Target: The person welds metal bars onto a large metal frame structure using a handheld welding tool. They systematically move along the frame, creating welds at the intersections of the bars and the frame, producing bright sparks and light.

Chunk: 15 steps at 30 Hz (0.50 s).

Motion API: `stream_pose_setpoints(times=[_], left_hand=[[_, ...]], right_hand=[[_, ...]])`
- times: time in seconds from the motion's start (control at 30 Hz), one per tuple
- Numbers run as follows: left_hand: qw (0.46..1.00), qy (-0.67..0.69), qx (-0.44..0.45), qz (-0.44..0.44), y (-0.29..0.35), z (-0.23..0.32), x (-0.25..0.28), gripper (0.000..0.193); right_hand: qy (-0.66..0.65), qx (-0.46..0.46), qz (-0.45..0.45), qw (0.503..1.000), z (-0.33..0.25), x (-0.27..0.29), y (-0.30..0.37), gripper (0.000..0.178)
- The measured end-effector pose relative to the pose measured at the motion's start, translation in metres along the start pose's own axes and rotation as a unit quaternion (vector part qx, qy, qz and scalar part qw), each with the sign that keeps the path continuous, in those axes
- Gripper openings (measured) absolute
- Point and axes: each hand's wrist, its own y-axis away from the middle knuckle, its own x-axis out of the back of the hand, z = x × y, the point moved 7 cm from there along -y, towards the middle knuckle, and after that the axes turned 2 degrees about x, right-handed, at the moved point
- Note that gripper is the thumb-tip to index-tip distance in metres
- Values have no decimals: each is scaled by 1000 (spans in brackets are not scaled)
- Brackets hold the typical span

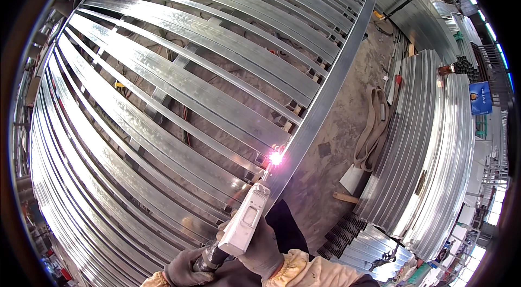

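Note:
A grey-gloved hand, my right hand (261, 252), is closed round the grip of a white handheld welding gun (248, 222). My left hand (186, 268), also gloved in grey, grips the black hose (210, 257) at the gun's back end. From the gun a thin nozzle (266, 174) reaches up to a bright pink-white weld spark (275, 157). That glow sits where the end of a flat metal bar (228, 108) meets a long metal edge rail (336, 78). The glare hides the joint itself.
Many parallel silvery bars spread left over dark cross supports. Right of the rail, a tan strap (370, 129) lies on the dusty floor (331, 151). Stacked metal profiles (404, 135) and a blue box (480, 98) stand farther right.

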Motion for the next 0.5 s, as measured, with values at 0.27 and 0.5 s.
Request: stream_pose_setpoints(times=[0.27,0.5], left_hand=[[1000,0,-10,-9,-3,6,-2,57],[1000,3,16,-7,-5,4,-1,56]], right_hand=[[49,30,-1,998,-9,4,-1,51],[108,75,-2,991,-12,7,-3,52]])
